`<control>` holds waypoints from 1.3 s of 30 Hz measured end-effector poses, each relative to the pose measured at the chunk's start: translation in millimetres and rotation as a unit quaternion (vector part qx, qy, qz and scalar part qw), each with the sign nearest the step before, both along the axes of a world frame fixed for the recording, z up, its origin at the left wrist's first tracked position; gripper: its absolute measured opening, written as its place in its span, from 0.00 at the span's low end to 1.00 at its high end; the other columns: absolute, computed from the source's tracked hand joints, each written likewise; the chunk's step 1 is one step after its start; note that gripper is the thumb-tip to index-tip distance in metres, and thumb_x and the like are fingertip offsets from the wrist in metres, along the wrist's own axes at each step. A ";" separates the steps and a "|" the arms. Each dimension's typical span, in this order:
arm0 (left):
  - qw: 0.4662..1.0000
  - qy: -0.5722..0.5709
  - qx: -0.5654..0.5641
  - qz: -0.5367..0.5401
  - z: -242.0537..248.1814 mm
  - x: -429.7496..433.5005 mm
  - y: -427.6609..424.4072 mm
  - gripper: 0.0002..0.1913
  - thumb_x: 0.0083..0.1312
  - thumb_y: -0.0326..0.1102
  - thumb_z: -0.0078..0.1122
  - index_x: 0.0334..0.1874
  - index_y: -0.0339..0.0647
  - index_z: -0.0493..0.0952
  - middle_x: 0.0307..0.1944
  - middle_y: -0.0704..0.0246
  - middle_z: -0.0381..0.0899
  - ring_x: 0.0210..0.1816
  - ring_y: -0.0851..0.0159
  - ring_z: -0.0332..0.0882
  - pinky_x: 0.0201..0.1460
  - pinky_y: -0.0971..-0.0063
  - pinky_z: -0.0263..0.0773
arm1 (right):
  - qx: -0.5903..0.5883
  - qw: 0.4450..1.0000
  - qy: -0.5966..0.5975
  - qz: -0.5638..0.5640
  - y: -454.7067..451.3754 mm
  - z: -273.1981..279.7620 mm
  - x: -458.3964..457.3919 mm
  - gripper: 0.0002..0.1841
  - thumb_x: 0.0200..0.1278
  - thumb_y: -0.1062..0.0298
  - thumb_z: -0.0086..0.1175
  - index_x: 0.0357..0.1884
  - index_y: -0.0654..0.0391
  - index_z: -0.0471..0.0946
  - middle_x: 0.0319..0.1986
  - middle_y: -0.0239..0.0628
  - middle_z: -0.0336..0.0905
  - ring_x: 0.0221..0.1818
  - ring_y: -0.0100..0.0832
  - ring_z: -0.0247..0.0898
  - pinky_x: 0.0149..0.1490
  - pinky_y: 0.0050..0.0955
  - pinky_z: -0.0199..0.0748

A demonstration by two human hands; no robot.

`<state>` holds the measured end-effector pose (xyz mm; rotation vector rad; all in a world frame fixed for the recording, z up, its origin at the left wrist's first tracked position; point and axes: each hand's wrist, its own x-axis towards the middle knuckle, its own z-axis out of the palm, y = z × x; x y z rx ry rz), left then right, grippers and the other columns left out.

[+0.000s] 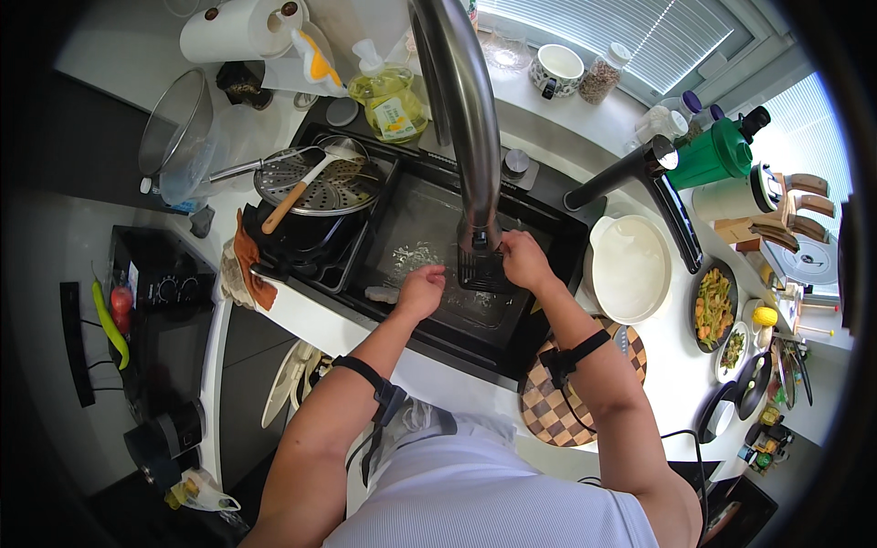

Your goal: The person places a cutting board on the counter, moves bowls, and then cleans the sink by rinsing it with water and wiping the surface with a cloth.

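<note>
Over the dark kitchen sink (pixel 425 205), my right hand (pixel 526 260) is at the spray head of the tall metal faucet (pixel 476 137); its fingertips are partly hidden, so its grip cannot be told. A black slotted basket (pixel 483 270) lies under the spout, beside that hand. My left hand (pixel 421 293) is above the sink's near side with its fingers curled together, and whether anything is between them is unclear. Whitish foam or water marks (pixel 411 257) show on the sink floor. A pale lump (pixel 381 294) lies near the sink's near left edge.
A steamer plate (pixel 274 179) with a wooden-handled ladle (pixel 284 207) rests on a black pot at left. Dish soap (pixel 394 109) stands behind the sink. To the right are a white pot (pixel 630 270), a checkered cutting board (pixel 548 411), a pan of food (pixel 714 308) and a knife block (pixel 736 229).
</note>
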<state>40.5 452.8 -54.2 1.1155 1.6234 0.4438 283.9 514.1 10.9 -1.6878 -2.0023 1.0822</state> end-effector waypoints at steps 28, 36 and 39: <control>0.953 -0.239 -0.110 0.149 82.9 40.4 44.4 0.15 0.77 0.31 0.49 0.64 0.44 0.71 0.50 0.68 0.80 0.45 0.66 0.83 0.46 0.69 0.81 | -0.069 0.981 0.098 -0.153 21.8 -2.1 22.4 0.25 0.60 0.68 0.62 0.62 0.52 0.78 0.42 0.47 0.83 0.46 0.43 0.80 0.55 0.36 0.76; 0.949 -0.228 -0.139 0.167 72.9 25.2 32.1 0.18 0.77 0.31 0.49 0.67 0.42 0.67 0.52 0.66 0.79 0.46 0.65 0.83 0.48 0.65 0.82 | -0.076 0.985 0.102 -0.119 19.3 -5.0 11.4 0.24 0.61 0.71 0.61 0.61 0.56 0.78 0.37 0.42 0.83 0.41 0.36 0.79 0.50 0.32 0.76; 0.948 -0.231 -0.136 0.174 69.8 29.8 27.3 0.13 0.76 0.31 0.51 0.60 0.45 0.72 0.47 0.71 0.80 0.44 0.66 0.84 0.48 0.65 0.81 | -0.098 0.982 0.088 -0.134 17.0 -8.9 11.1 0.24 0.59 0.67 0.64 0.60 0.53 0.79 0.43 0.48 0.83 0.47 0.43 0.81 0.55 0.36 0.76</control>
